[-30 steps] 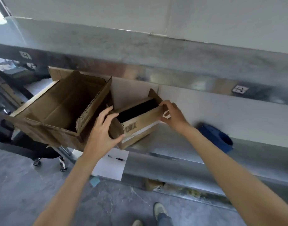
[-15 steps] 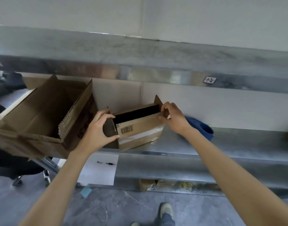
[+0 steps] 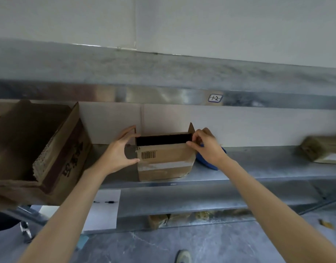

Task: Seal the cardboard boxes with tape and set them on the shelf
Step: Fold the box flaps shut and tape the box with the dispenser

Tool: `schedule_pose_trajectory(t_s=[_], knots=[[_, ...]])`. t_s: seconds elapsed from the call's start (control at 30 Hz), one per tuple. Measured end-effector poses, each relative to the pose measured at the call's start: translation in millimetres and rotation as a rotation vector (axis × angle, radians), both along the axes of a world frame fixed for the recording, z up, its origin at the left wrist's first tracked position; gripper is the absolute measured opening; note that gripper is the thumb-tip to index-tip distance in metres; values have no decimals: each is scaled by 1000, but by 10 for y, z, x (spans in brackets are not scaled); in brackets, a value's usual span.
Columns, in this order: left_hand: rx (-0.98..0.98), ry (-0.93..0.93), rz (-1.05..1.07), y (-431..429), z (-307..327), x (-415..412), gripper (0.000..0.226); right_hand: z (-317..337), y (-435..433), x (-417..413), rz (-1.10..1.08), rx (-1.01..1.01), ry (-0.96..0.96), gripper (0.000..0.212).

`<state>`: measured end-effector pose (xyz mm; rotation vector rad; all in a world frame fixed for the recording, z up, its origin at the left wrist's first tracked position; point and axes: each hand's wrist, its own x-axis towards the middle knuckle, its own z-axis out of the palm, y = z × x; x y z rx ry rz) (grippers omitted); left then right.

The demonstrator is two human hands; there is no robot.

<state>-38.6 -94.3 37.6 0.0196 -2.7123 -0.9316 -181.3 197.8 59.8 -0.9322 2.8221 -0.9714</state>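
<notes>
A small cardboard box (image 3: 164, 161) stands on the metal shelf (image 3: 258, 168), top open and dark inside, with a barcode label and a white tape band on its front. My left hand (image 3: 117, 151) holds the box's left side, thumb at the lower front corner and fingers up by the left flap. My right hand (image 3: 206, 147) pinches the top right edge of the box beside the raised right flap. A blue object (image 3: 211, 164) lies on the shelf behind my right hand, mostly hidden.
A large open cardboard box (image 3: 40, 149) fills the shelf's left end, overhanging the front edge. Another brown package (image 3: 323, 150) lies at the far right, blurred. An upper shelf (image 3: 163, 73) runs overhead. White paper (image 3: 102, 207) hangs below; the grey floor lies beneath.
The small box has moved from tilted beside the large box to upright and square on the shelf, further right. My left hand went from open near it to holding its left side.
</notes>
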Motion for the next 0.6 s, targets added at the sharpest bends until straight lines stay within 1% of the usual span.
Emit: schedule_pose_trajectory(t_s=[0.1, 0.17, 0.23, 0.37, 0.47, 0.6], knots=[[16, -48, 11, 24, 10, -53, 76, 20, 65, -75, 9, -4, 7, 17], [63, -55, 27, 47, 6, -76, 68, 53, 56, -161, 13, -11, -30, 16], [140, -20, 76, 87, -2, -114, 60, 105, 11, -254, 18, -22, -94, 16], [172, 71, 204, 209, -22, -208, 52, 155, -105, -405, 77, 19, -67, 18], [168, 116, 265, 286, -69, -245, 51, 114, -157, -477, 121, 76, -76, 21], [189, 106, 275, 319, -77, -231, 53, 80, -152, -556, 147, 52, -119, 25]])
